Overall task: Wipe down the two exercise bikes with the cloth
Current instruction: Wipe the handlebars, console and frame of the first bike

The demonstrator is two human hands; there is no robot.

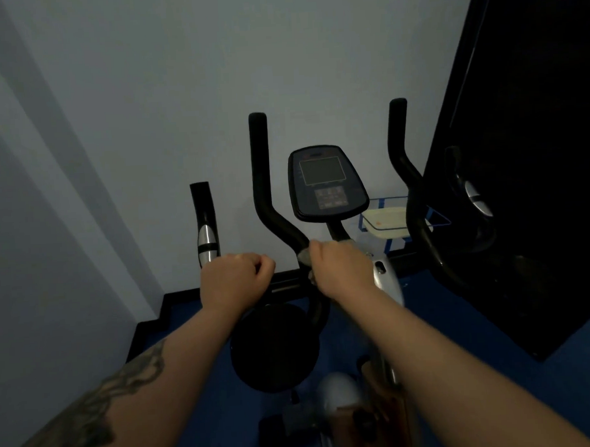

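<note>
Head view: exercise bike (387,280) faces the wall, console (327,183) between two upright black handlebars. Right hand (339,267) curls round a grey cloth (305,256), pressed on the left handlebar (269,204) at its bend. Left hand (237,281) fingers curled, on the lower bar; grip unclear. Blue floor (461,344) below.

two bare forearms reaching in from the bottom edge, no sleeves visible, no watch or rings to be seen, left hand (237,280) and right hand (339,268) ungloved, a dark, swirling tattoo (102,407) along the left forearm, its design blurred
</note>
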